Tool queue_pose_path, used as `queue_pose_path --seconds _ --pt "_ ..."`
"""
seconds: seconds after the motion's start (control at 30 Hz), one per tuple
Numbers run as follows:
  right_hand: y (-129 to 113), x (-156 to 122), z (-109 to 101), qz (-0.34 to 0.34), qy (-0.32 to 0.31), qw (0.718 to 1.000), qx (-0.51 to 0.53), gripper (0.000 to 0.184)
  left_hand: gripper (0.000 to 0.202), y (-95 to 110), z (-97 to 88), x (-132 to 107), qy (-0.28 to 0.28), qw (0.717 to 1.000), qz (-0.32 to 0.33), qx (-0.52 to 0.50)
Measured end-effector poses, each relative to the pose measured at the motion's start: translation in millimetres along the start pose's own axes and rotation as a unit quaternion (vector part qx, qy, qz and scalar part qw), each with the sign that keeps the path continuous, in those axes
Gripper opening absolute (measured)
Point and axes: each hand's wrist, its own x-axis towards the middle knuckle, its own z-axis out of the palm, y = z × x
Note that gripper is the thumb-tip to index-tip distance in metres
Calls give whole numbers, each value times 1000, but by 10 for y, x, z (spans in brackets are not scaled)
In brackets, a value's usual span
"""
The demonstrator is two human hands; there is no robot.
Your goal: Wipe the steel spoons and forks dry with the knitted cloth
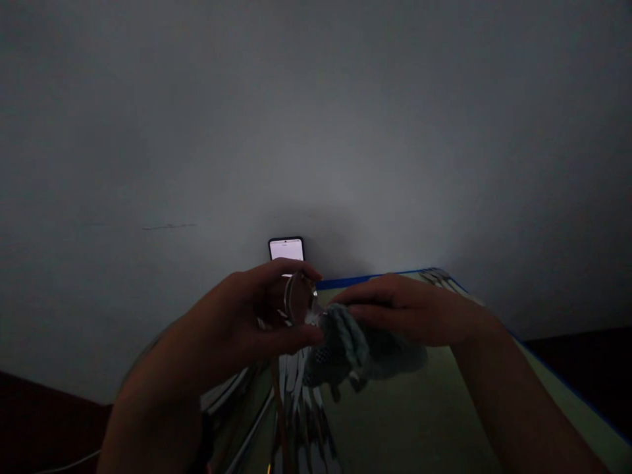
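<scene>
My left hand (269, 309) curls its fingers and thumb around a shiny, round-rimmed thing (299, 299), perhaps metal or glass; its kind is too dim to make out. In my right hand (395, 306) is a bunched grey-green cloth (345, 345), pressed up against the shiny thing and hanging down below the fingers. Beneath both hands, several pieces of metal cutlery (311, 428) lie side by side on the table, their far ends partly hidden by my left hand and the cloth.
A lit phone (286, 249) leans against the grey wall (316, 131) behind my left hand. The light green tabletop (409, 421) has a blue edge. More cutlery (437, 278) lies at its far right corner. A pale cable (69, 466) runs at the lower left. The light is dim.
</scene>
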Motion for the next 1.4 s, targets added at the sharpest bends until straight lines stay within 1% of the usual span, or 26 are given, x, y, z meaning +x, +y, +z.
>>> queue_pose_path --seconds 0.1,0.2,0.3,0.4,0.5,0.57,0.67,0.73,0.8,0.9,1.0,1.07,1.17,1.3,1.4 --pt "-89 32 36 7 9 998 -54 30 42 -10 -6 39 16 1000 13 17" --pt "-114 45 38 4 4 999 -54 29 44 22 -12 33 9 999 3 42" --pt "-46 21 -8 19 -16 999 -47 34 43 46 -3 12 2 998 7 62" --pt "67 -33 -92 59 -23 995 -77 38 45 27 5 8 22 996 10 86" --pt "153 -105 -191 85 -30 993 -81 37 46 -7 7 19 29 996 -1 84" --pt "185 -156 -248 92 -45 993 -58 34 46 -17 7 20 9 998 -14 65" --pt "208 -219 -298 107 -53 992 -40 32 46 -24 -3 7 -68 996 -47 25" --pt "206 -232 -299 115 -48 991 -52 32 45 -43 -24 -4 -102 993 -61 23" --pt "189 -213 -274 111 -41 990 -83 32 44 -74 -49 -8 -107 991 -61 45" --pt "142 -130 -204 86 -33 987 -130 35 43 -105 -48 5 -106 991 -56 60" --pt "89 -36 -122 47 -31 987 -148 34 43 -83 35 42 -110 992 -41 50" --pt "69 10 -79 21 -40 988 -149 31 43 -49 113 78 -114 992 -33 44" --pt "73 49 -44 13 -45 988 -147 29 43 -7 188 130 -117 991 -35 49" --pt "116 43 -54 31 -32 988 -149 34 38 -25 152 150 -104 991 -40 75" --pt "147 -29 -107 27 -33 991 -131 35 41 -78 85 128 -100 992 -36 72"
